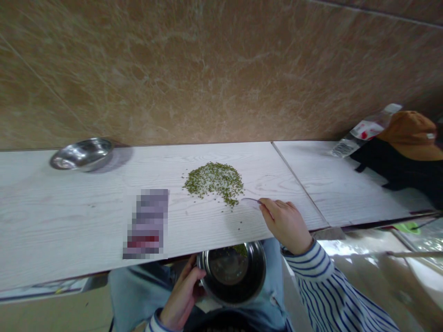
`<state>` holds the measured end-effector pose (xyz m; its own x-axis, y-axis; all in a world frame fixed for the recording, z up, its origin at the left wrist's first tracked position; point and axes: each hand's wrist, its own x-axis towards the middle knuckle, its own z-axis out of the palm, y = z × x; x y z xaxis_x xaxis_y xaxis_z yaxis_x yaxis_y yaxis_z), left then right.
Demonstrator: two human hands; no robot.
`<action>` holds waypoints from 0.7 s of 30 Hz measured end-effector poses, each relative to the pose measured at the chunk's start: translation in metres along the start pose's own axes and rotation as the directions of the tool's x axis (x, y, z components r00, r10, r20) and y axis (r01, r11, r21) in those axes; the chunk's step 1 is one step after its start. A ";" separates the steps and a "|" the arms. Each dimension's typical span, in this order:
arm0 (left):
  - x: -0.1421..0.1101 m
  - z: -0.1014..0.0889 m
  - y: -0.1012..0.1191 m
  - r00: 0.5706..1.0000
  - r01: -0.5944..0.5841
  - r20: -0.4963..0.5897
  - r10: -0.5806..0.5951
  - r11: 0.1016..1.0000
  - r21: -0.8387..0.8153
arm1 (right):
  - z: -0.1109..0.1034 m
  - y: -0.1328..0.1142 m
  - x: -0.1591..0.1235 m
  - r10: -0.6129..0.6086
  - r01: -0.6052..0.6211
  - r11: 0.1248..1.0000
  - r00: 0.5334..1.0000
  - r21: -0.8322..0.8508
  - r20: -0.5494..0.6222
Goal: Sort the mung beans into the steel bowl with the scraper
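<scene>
A loose pile of small green beans (197, 182), which look like mung beans, with white grains mixed in, lies on the white wood-grain tabletop. At its near right edge, my right hand (285, 223) pinches a thin clear plastic piece (249, 201); its exact kind cannot be made out. Below the table's front edge, my left hand (187, 288) grips the left rim of a shiny metal bowl (260, 276) held over my lap. Some green beans (239, 250) show inside that bowl near its far side. A few stray beans are scattered between the pile and the edge.
Another metal bowl (83, 156) stands at the back left by the tiled wall. A pixelated flat object (148, 223) lies left of the pile. On the right are a plastic bottle (367, 130) lying tilted, a brown cap (410, 129) and black cloth (384, 159). A seam (301, 182) crosses the tabletop.
</scene>
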<state>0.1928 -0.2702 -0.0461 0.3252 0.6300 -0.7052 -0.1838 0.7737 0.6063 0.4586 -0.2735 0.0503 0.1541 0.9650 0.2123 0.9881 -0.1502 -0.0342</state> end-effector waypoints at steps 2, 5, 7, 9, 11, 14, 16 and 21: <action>0.000 0.000 0.000 1.000 -0.002 -0.015 0.001 1.000 -0.016 | 0.001 0.001 0.005 0.004 -0.004 1.000 1.000 -0.003 -0.002; -0.001 0.000 0.000 1.000 -0.002 -0.028 0.002 1.000 -0.003 | 0.001 -0.002 0.006 -0.013 0.013 1.000 1.000 0.011 -0.003; 0.000 0.000 0.000 1.000 0.000 -0.029 0.000 1.000 0.015 | 0.000 -0.004 0.003 -0.032 0.031 0.999 0.999 0.028 0.004; 0.000 0.000 0.000 1.000 0.002 -0.029 -0.001 1.000 0.020 | -0.001 -0.006 -0.001 -0.048 0.047 0.998 0.999 0.046 0.010; 0.001 0.001 0.000 0.999 0.006 -0.039 -0.005 1.000 0.021 | -0.002 -0.006 -0.004 -0.058 0.057 0.996 0.998 0.062 0.015; 0.002 0.001 -0.001 0.999 0.005 -0.039 -0.004 1.000 0.019 | -0.005 -0.007 -0.006 -0.048 0.047 0.997 0.999 0.063 0.004; 0.002 0.001 -0.002 1.000 0.002 -0.029 -0.001 1.000 0.015 | -0.006 -0.007 -0.006 -0.042 0.042 0.998 0.999 0.054 0.000; 0.000 0.001 -0.001 1.000 0.007 -0.016 -0.007 1.000 0.005 | -0.005 -0.008 -0.005 -0.052 0.051 0.996 0.999 0.071 0.003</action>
<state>0.1939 -0.2711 -0.0461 0.3117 0.6256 -0.7152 -0.1765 0.7777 0.6033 0.4502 -0.2786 0.0542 0.1029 0.9720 0.2114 0.9921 -0.0848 -0.0927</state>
